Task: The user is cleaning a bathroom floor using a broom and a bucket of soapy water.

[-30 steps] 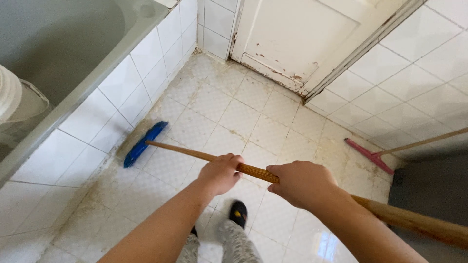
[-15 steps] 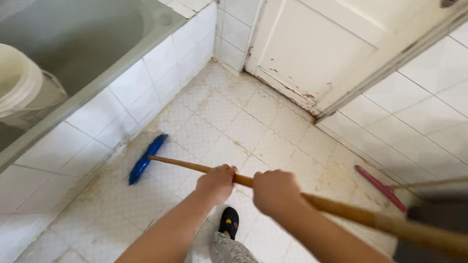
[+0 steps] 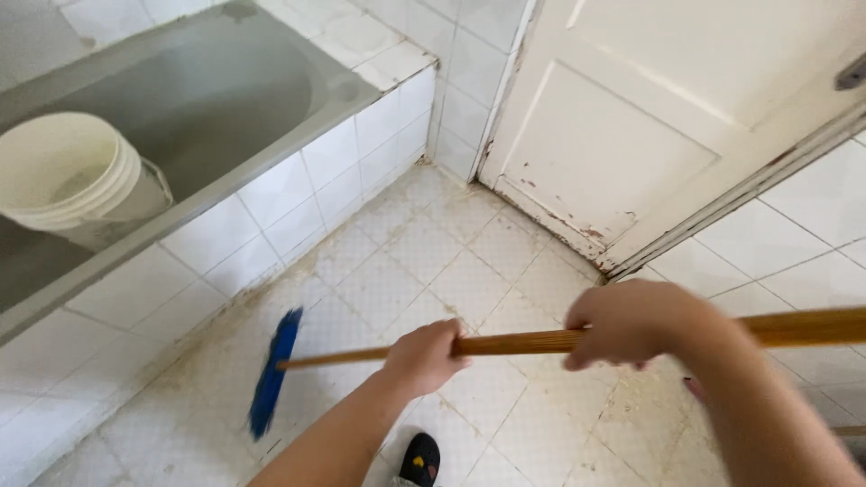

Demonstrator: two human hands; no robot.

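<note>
Left hand (image 3: 424,356), right hand (image 3: 631,323) grip one broom (image 3: 275,374) | one bucket (image 3: 68,176)

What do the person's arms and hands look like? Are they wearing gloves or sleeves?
No gloves and no sleeves in sight. The left hand and right hand are bare, and so are both forearms as far as the picture shows. No watch, ring or bracelet shows. The hands are slightly blurred, so small details cannot be told.

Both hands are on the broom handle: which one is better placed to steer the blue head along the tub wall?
Left hand: it grips the wooden handle nearer the blue head; the right hand sits farther up.
</note>
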